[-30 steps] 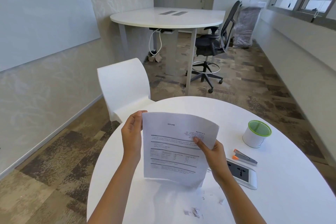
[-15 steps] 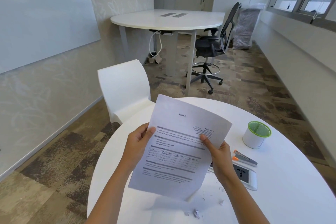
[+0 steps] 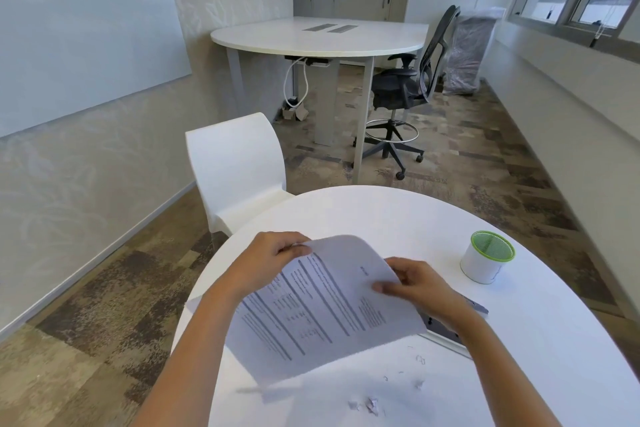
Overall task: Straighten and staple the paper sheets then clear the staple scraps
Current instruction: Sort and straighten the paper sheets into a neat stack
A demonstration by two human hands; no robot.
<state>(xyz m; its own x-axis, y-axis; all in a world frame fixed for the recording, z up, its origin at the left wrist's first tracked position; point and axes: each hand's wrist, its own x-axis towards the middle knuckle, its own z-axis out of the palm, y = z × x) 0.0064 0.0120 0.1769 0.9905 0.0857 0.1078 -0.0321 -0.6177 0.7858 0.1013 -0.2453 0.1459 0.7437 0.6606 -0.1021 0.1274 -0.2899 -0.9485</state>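
Note:
Printed paper sheets [image 3: 322,308] hang turned sideways above the round white table [image 3: 398,215], their text lines running diagonally. My left hand [image 3: 270,262] grips their far left corner. My right hand [image 3: 415,284] pinches the right edge, which is the sheets' top. Small staple scraps and paper bits [image 3: 372,404] lie on the table in front of me, with a few more scraps [image 3: 420,360] further right. The stapler is hidden behind my right hand and wrist.
A white cup with a green mesh rim [image 3: 488,262] stands at the right. A flat grey-and-white socket panel [image 3: 450,333] lies partly under my right wrist. A white chair [image 3: 239,173] stands beyond the table's far left edge.
The sheets have been turned from upright to sideways and lowered toward the table. My left hand has moved to the far corner, my right hand to the top edge.

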